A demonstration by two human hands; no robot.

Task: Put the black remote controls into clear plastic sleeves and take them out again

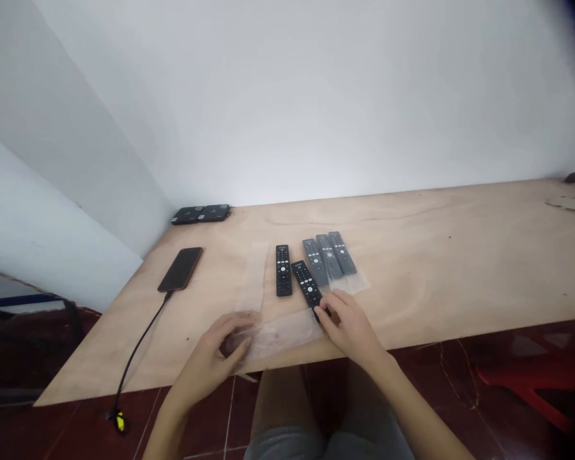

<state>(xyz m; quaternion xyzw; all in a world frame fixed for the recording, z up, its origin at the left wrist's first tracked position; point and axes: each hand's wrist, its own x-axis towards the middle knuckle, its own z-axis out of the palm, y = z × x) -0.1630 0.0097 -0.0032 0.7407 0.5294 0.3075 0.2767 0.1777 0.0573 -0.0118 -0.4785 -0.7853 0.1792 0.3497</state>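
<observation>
My left hand [227, 342] is closed on the left end of a clear plastic sleeve [285, 333] lying near the table's front edge. With my right hand [347, 322] I pinch the lower end of a black remote control [307, 284], which lies tilted with its buttons up. Its lower tip is hidden by my fingers, close to the sleeve's right end. Just left of it lies another bare remote [283, 270]. Behind my right hand, several remotes [341, 252] rest side by side in clear sleeves. A further flat sleeve [253, 275] lies beyond my left hand.
A phone [181, 269] with a black cable [144, 338] hanging over the front edge lies on the left of the wooden table [436, 268]. Two black boxes [214, 213] sit at the back left by the wall. A red plastic object [531, 380] stands below on the right.
</observation>
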